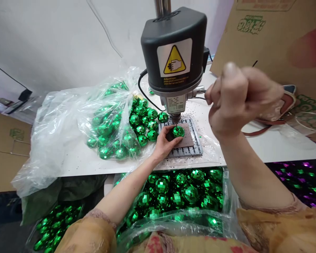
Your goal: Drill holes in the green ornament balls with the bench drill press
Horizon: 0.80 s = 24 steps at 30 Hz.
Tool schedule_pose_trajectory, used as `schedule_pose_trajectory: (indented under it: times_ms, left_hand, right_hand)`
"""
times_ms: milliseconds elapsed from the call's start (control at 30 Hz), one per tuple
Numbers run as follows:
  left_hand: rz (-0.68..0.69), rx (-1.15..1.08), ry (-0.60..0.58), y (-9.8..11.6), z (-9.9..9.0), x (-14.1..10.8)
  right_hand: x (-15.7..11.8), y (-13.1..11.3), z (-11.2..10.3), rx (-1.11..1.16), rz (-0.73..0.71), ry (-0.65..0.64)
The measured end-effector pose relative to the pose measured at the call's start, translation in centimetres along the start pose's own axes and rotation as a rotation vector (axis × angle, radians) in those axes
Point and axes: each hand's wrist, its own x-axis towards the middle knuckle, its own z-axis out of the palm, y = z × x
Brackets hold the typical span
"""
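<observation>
My left hand (163, 144) steadies a green mirrored ball (178, 131) on the brown pad (189, 139), directly beneath the bench drill's chuck (175, 117); my right hand (242, 98) is raised beyond it, curled into a fist, whether gripping anything I cannot tell, with loose green balls (144, 121) just left of my left hand

My blurred right hand (242, 100) hides whatever it may pinch. My left hand (164, 144) partly covers a green mirror ball (178, 131). Beyond it, dark specks (191, 114) are too small to tell; below it, a heap of baubles (173, 191) runs behind my forearm.
</observation>
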Motion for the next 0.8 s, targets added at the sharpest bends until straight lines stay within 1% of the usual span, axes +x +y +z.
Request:
schedule_pose_trajectory:
  times_ms: [33, 100, 167, 200, 233, 267, 333, 400, 433, 467, 500, 533, 567, 633, 700, 733, 767, 800]
  left_hand:
    - [0.004, 0.017, 0.014, 0.2, 0.0, 0.0]
    - [0.019, 0.077, 0.056, 1.0, -0.2, -0.4]
    - [0.037, 0.162, 0.081, 2.3, -0.6, -1.4]
    - [0.048, 0.212, 0.057, 3.1, -1.0, -2.2]
    - [0.059, 0.265, -0.006, 3.9, -1.4, -3.3]
    - [0.072, 0.321, -0.11, 4.7, -1.9, -4.6]
    - [0.099, 0.448, -0.406, 6.1, -2.8, -7.6]
    - [0.151, 0.595, -0.702, 6.9, -3.5, -10.6]
    - [0.189, 0.664, -0.804, 7.1, -3.8, -11.9]
    - [0.232, 0.72, -0.865, 7.2, -3.9, -12.7]
    - [0.273, 0.756, -0.88, 7.3, -4.0, -13.1]
    - [0.303, 0.772, -0.851, 7.3, -4.1, -13.0]
    - [0.32, 0.782, -0.784, 7.2, -4.3, -12.4]
    - [0.316, 0.846, -0.574, 6.8, -4.7, -9.8]
    - [0.26, 1.001, -0.337, 6.0, -5.4, -6.3]
    - [0.21, 1.09, -0.244, 5.5, -5.8, -4.6]
    - [0.155, 1.163, -0.185, 4.9, -6.3, -3.0]
    - [0.108, 1.206, -0.156, 4.3, -6.7, -1.7]
  right_hand:
    - [0.9, -0.3, 0.4, 0.042, -0.017, 0.057]
    - [2.6, -0.4, 1.2, 0.113, -0.037, 0.101]
    - [3.6, -0.2, 1.6, 0.16, -0.057, 0.061]
    - [3.9, 0.0, 1.6, 0.17, -0.06, 0.041]
    - [4.0, 0.2, 1.6, 0.172, -0.059, 0.031]
    - [4.0, 0.4, 1.6, 0.169, -0.06, 0.027]
    - [4.0, 0.6, 1.5, 0.152, -0.066, 0.03]
    - [3.9, 0.7, 1.5, 0.14, -0.085, 0.042]
    - [3.9, 0.7, 1.5, 0.143, -0.094, 0.042]
    - [3.9, 0.7, 1.5, 0.154, -0.098, 0.04]
    - [3.9, 0.7, 1.5, 0.167, -0.096, 0.035]
    - [3.9, 0.7, 1.5, 0.176, -0.095, 0.032]
    - [3.9, 0.7, 1.5, 0.18, -0.094, 0.038]
    - [3.8, 0.6, 1.5, 0.172, -0.086, 0.058]
    - [3.7, 0.6, 1.6, 0.159, -0.079, 0.077]
    - [3.6, 0.7, 1.6, 0.159, -0.079, 0.086]
    - [3.6, 0.7, 1.6, 0.16, -0.08, 0.084]
    - [3.6, 0.7, 1.6, 0.163, -0.081, 0.082]
